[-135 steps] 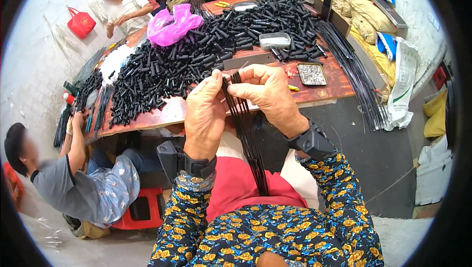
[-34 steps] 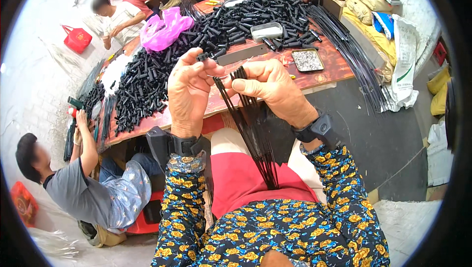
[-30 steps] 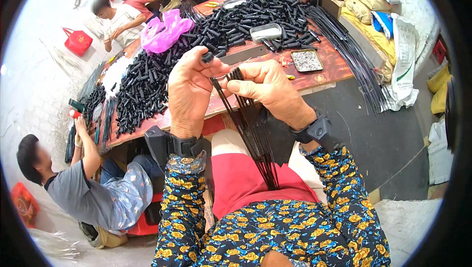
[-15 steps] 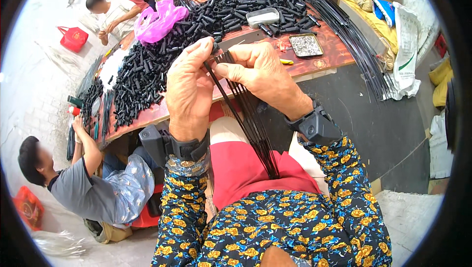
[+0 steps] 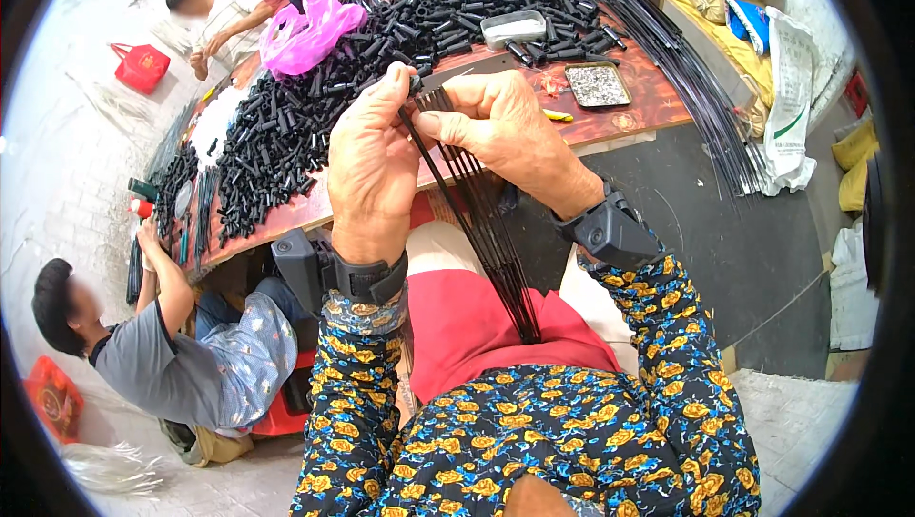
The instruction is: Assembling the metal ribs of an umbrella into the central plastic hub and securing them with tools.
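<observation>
- Left hand [image 5: 372,169] is coming closer to the right hand [image 5: 515,136], pinching a black piece [image 5: 416,85].
- The right hand is gripping black rods [image 5: 489,245]; keeping tips fanned is probably helping.

The upright left hand [image 5: 375,169] and inward-turned right hand [image 5: 510,141] pinch close together.

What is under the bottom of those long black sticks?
Red cloth shows around the lower ends of the black sticks, which the right hand holds. The patch directly beneath them is covered, so I can't see it.
</observation>
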{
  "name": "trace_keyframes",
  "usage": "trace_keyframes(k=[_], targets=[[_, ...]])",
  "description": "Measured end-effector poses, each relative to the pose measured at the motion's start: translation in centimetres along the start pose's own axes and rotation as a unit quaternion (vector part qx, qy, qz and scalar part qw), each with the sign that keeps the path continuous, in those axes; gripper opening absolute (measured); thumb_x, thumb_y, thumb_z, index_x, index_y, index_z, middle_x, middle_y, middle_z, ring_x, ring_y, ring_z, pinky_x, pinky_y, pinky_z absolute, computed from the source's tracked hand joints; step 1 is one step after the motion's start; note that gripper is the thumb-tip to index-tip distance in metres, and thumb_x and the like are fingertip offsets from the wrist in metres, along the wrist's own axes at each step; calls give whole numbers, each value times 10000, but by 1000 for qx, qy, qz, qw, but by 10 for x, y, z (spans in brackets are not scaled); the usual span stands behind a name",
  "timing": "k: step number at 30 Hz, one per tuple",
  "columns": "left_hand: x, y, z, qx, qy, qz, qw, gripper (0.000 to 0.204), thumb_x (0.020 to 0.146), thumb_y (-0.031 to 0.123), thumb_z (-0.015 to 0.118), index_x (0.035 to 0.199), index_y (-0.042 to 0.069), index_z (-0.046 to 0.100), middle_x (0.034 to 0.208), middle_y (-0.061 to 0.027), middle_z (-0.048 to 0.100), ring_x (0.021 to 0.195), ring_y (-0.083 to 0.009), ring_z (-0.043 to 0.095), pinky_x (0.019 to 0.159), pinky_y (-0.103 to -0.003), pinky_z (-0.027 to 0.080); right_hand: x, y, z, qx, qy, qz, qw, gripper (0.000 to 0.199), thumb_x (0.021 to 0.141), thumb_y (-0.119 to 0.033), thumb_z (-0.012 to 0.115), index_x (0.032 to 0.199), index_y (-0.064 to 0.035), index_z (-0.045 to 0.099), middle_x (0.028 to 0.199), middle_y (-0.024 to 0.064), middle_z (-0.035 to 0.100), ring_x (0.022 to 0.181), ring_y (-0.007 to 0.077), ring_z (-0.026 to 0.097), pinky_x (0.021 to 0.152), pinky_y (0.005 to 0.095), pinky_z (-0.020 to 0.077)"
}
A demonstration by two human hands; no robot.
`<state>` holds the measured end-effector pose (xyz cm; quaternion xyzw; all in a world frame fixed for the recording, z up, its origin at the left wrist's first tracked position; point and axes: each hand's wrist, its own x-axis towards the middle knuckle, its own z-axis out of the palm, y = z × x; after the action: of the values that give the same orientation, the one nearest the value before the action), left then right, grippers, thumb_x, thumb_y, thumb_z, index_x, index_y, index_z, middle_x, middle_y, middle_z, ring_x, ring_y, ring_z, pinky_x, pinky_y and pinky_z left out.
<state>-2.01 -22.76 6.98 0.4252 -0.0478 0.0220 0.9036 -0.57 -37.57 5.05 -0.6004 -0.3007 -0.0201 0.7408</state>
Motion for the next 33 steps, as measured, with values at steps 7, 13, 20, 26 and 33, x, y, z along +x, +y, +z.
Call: trace_keyframes(k=[7,13,20,26,33], targets=[[-2,-1,1,10,-9,30,999,91,905,104,643,975,46,640,920,-37,651,881,-124,604,803,-278,485,3,-1,0,-32,-7,-12,999,299,822,-69,674,588,-36,490,572,-78,388,564,21,337,457,256,264],[-8,4,-5,53,8,34,998,149,902,123,658,1014,28,629,941,-33,649,811,-103,606,742,-232,467,2,-17,3,-2,-30,5,1000,243,814,-56,683,617,-14,546,586,-66,455,573,14,383,463,251,300],[-14,14,-3,41,-38,13,998,128,921,131,627,991,24,635,906,-16,646,815,-103,594,725,-255,466,9,-1,-2,-56,-44,21,997,273,780,-149,738,593,-29,579,551,-49,492,540,20,412,440,241,309],[-17,12,-8,101,-48,18,994,192,902,79,634,1074,-6,635,981,-41,651,860,-102,594,801,-260,463,7,-16,-6,-46,-60,60,995,322,769,-166,760,561,-53,542,523,-55,462,508,17,412,415,236,309],[-20,10,-17,165,-70,80,981,274,898,43,624,1149,-62,587,1036,-97,653,911,-145,629,863,-275,495,5,-11,-3,31,-54,84,994,294,780,-170,769,610,-53,560,549,-48,477,503,15,428,412,209,324]])
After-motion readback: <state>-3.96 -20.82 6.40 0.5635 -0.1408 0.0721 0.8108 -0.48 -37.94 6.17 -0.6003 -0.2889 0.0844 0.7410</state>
